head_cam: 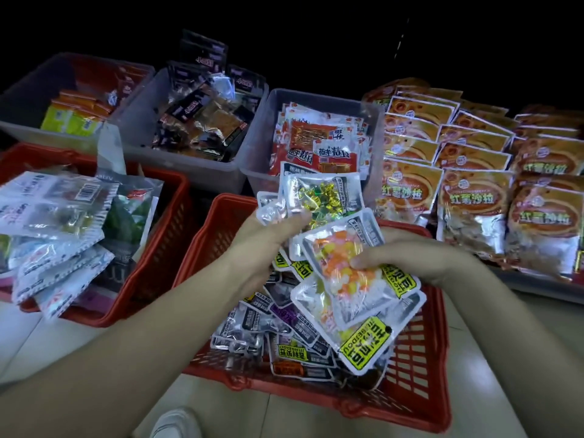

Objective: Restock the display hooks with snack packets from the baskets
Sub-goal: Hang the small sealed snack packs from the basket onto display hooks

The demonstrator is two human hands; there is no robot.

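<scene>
Both hands are over the middle basket (316,392), which is red, sits on the floor (493,358) and is full of mixed snack packets. Left hand (268,248) has its fingers curled round a small stack of clear packets; the top one is the gold packet (319,197), with gold and green sweets. Right hand (410,257) pinches the mixed packet (338,257) (orange, yellow and pink sweets) at its right edge, thumb on top. Just below it is another clear packet with a yellow label (366,343). I can't tell if that one is held or resting on the pile.

The left basket (164,235), also red, holds silver packets. Behind are three grey bins (189,167) in a row, each with packets inside. Orange bags (474,200) are stacked in rows at right. A shoe (177,422) is at the bottom edge.
</scene>
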